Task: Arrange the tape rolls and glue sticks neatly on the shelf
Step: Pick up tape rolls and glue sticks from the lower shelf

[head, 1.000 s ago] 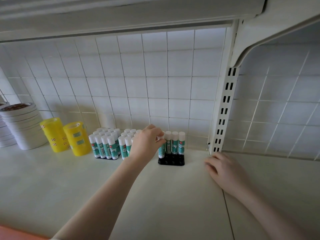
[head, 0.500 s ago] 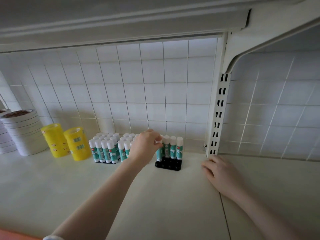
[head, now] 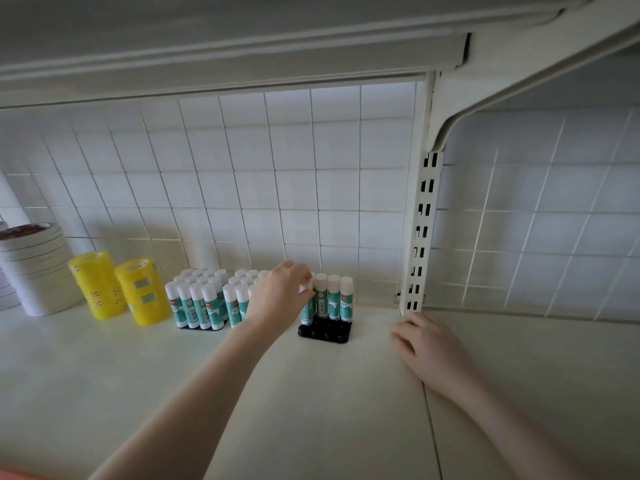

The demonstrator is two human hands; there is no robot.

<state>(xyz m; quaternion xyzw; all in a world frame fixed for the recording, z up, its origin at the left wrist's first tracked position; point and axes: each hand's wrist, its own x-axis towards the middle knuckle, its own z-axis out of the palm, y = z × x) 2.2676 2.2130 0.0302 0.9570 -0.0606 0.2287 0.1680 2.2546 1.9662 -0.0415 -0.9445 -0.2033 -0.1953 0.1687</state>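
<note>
White-capped green glue sticks stand in black trays at the back of the cream shelf (head: 311,403). The left tray (head: 197,299) is full of sticks. A second group (head: 239,296) is partly hidden behind my left hand. The right black tray (head: 325,332) carries one row of sticks (head: 334,297) at its back, with empty sockets in front. My left hand (head: 280,296) pinches the white cap of the leftmost stick (head: 307,306) in that row. My right hand (head: 429,344) rests flat on the shelf near the slotted upright. Two yellow tape stacks (head: 117,289) stand to the left.
A stack of white tape rolls (head: 34,268) stands at the far left. A slotted upright post (head: 420,230) and its bracket rise at the right of the trays. A wire grid lines the back wall, and an upper shelf hangs overhead.
My left hand stays on the leftmost stick of the right tray. My right hand keeps its place on the shelf. The view has tilted slightly upward.
</note>
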